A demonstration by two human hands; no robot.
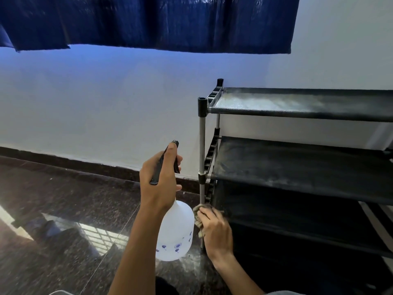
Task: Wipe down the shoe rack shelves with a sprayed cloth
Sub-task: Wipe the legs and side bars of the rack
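Observation:
A black fabric shoe rack (297,167) with metal posts stands against the white wall at the right, and its top shelf (265,102) looks dusty grey. My left hand (159,184) grips the black trigger head of a white spray bottle (175,233), held upright above the floor just left of the rack. My right hand (214,231) holds a crumpled grey-brown cloth (201,213) against the rack's front left post, at the left end of the third shelf (297,220). Most of the cloth is hidden under my fingers.
Dark polished granite floor (63,209) spreads out to the left, with a bright window reflection in it. A blue curtain (148,22) hangs above along the wall. A dark skirting strip (85,165) runs along the wall's base.

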